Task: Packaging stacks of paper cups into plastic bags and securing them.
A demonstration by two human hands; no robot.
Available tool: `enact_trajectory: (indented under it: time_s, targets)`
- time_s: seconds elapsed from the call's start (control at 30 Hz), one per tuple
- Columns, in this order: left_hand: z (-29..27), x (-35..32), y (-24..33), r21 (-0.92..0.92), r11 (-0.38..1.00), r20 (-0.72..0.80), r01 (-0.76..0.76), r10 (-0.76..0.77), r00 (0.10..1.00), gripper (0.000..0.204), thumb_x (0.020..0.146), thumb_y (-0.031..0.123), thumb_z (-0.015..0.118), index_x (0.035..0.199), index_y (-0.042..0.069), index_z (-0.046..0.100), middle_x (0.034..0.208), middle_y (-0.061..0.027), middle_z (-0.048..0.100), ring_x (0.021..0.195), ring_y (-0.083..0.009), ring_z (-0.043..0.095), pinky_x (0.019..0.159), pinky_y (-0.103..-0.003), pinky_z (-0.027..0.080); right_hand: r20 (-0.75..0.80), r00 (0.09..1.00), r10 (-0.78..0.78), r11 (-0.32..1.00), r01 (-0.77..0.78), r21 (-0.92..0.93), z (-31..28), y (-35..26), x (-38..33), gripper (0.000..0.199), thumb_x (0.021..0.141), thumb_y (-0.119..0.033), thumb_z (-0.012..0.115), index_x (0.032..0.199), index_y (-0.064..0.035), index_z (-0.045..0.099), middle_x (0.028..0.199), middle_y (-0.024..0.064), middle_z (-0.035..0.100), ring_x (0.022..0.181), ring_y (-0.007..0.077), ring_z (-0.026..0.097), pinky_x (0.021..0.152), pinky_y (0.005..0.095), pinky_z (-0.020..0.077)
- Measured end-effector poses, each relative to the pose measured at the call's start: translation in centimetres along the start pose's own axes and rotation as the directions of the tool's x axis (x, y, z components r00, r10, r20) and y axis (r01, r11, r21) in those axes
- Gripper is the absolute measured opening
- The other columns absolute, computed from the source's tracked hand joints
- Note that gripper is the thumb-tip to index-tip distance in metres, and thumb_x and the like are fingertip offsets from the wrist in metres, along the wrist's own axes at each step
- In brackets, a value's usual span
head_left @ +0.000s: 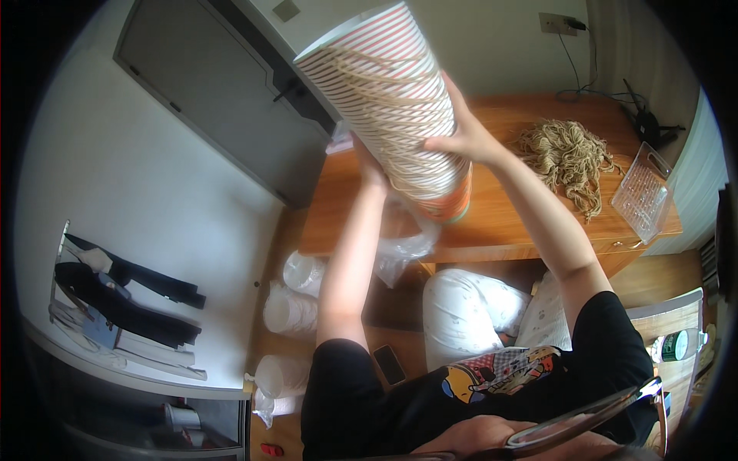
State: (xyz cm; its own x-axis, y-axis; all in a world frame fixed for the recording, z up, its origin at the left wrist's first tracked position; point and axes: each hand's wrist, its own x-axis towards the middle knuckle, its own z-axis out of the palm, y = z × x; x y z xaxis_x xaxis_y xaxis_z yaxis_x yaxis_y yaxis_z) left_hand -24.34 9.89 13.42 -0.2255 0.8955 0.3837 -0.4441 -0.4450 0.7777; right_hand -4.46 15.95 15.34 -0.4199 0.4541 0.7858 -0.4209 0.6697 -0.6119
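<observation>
Door (223, 84): grey flat panel with moulded edging; beyond the left fingers (360, 148), up and to the left.

Tabletop (500, 219): smooth orange-brown wood grain; beneath and beyond both sets of fingers.

Striped cylinder (377, 104): tall, tapered, paper-like, ringed closely in white and red, its wide open mouth uppermost and its orange-printed narrow end below. Located between the left and right fingers (453, 96), tilted, raised over the near part of the tabletop. One piece or nested cups: cannot tell.

Wrapped bundles (290, 309): several, white, rounded, in crinkled clear plastic; on the floor, below and left of the left fingers.

Cord heap (569, 157): tan, twisted, soft strands in a loose tangle; on the tabletop, right of the right fingers.

Tray (644, 192): clear rigid plastic, rectangular, with a handle slot; farther right of the right fingers, past the heap.

Plastic bag (403, 250): thin, clear, crumpled; below the left fingers, at the tabletop's near edge.

Wound cord (415, 165): tan, many slack loops around the cylinder, next to the right thumb.

Fingers: right, thumb spread across the near face, the rest curved behind the far side, holding the cylinder; left, against its lower left side, supporting it, tips hidden, spread cannot be told.

Phone (389, 364): dark, slim, rounded-corner slab; well below the left fingers.
</observation>
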Motion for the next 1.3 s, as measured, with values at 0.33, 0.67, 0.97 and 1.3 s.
enact_trajectory:
  time_s: [0.33,0.67,0.97,1.3]
  targets:
    - [4.9,-2.0,-1.2,0.263,0.959,-0.118,0.102,-0.073,0.990,0.072,0.098,0.063,0.019,0.147,0.012,0.030,0.145,-0.0047,0.041,0.131,-0.0212,0.042,0.108,-0.037,0.034,-0.044,0.962,0.269,0.955,-0.260,0.142,-7.3,-1.2,-3.1,0.085,0.093,-0.044,0.056,0.154,-0.0109,0.008,0.157,0.0175,0.015,0.145,0.0250,0.016,0.116,0.0356,0.0156]
    - [8.3,-0.2,-2.9,0.040,0.997,0.087,-0.071,0.067,0.994,0.058,0.102,0.046,0.027,0.143,0.004,0.033,0.138,-0.0128,0.046,0.122,-0.0240,0.051,0.101,-0.039,0.047,-0.414,0.902,0.123,0.990,-0.142,-0.014,-2.3,-1.2,-4.3,0.050,0.102,-0.029,0.040,0.143,-0.0007,0.034,0.140,0.0146,0.046,0.131,0.0223,0.041,0.109,0.0326,0.0290]
    - [8.0,0.2,-3.1,0.071,0.997,0.067,-0.033,0.029,0.997,0.054,0.103,0.040,0.030,0.143,0.003,0.033,0.135,-0.0117,0.048,0.121,-0.0207,0.051,0.101,-0.036,0.046,-0.428,0.892,0.148,0.981,-0.189,-0.054,-3.0,-1.3,-4.4,0.050,0.102,-0.030,0.040,0.142,-0.0010,0.036,0.139,0.0165,0.047,0.131,0.0239,0.041,0.109,0.0338,0.0296]
    - [10.9,3.5,5.5,0.238,0.928,0.116,-0.285,0.264,0.957,0.086,0.090,0.075,0.017,0.146,0.011,0.031,0.148,-0.0100,0.036,0.133,-0.0263,0.041,0.108,-0.042,0.037,-0.407,0.907,-0.111,0.964,0.000,-0.265,-3.1,-5.4,2.4,0.066,0.096,-0.038,0.051,0.147,-0.0018,0.029,0.147,0.0220,0.036,0.139,0.0311,0.032,0.113,0.0371,0.0249]
